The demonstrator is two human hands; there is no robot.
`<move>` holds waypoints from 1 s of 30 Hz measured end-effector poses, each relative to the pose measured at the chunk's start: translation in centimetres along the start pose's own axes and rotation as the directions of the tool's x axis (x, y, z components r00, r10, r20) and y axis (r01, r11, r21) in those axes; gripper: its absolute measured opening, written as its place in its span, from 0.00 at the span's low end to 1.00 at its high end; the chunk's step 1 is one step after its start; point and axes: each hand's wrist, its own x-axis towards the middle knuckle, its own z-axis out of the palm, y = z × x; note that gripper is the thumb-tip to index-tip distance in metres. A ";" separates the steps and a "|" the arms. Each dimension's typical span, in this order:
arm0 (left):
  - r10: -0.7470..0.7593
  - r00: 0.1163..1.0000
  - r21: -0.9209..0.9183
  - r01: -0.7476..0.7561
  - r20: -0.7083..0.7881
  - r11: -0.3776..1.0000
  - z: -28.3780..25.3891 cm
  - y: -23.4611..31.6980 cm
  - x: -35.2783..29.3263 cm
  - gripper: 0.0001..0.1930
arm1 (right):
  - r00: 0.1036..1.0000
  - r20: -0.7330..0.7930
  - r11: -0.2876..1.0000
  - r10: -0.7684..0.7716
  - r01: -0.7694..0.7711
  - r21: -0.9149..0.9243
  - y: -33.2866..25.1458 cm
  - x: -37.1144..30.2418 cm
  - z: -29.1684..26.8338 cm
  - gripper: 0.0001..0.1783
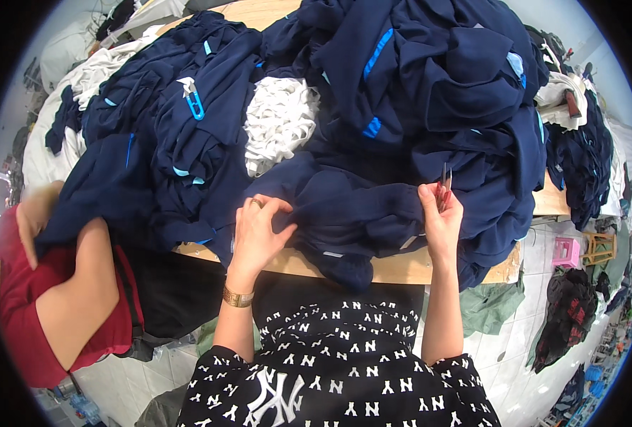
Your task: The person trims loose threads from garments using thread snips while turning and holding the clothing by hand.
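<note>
My right hand point(442, 222) is closed round thread snips point(442, 193) with red handles, blades pointing up and away from me. It is at the right end of a navy garment point(355, 203) stretched along the table's near edge; whether its fingers also grip the cloth I cannot tell. At the garment's left part, my left hand point(257, 229) rests against the cloth, thumb and forefinger spread apart. Small pale tags point(333, 254) show on the garment's lower edge. Beyond my left hand lies a heap of white cloth strips point(280, 128).
Navy garments point(437, 71) are piled high across the wooden table point(387, 272). Another pair of snips point(193, 101), blue-handled, lies on the left pile. A co-worker in a red top point(109, 313) handles navy cloth at left. A pink stool point(565, 252) stands on the floor at right.
</note>
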 end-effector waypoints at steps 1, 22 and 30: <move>-0.026 0.998 0.038 0.028 -0.055 0.999 -0.5 0.3 0.0 0.18 | 1.000 0.007 0.999 -0.010 0.010 -0.045 0.0 0.0 0.2 0.11; -0.544 0.812 -0.595 0.548 0.212 0.588 4.0 -6.5 -0.2 0.19 | 0.981 0.117 0.781 -0.157 0.196 -0.593 3.6 -0.4 3.0 0.13; -0.466 0.827 -0.810 0.489 0.313 0.324 2.4 -5.9 -1.6 0.17 | 0.967 0.167 0.910 -0.193 0.240 -0.338 1.1 -1.3 5.3 0.12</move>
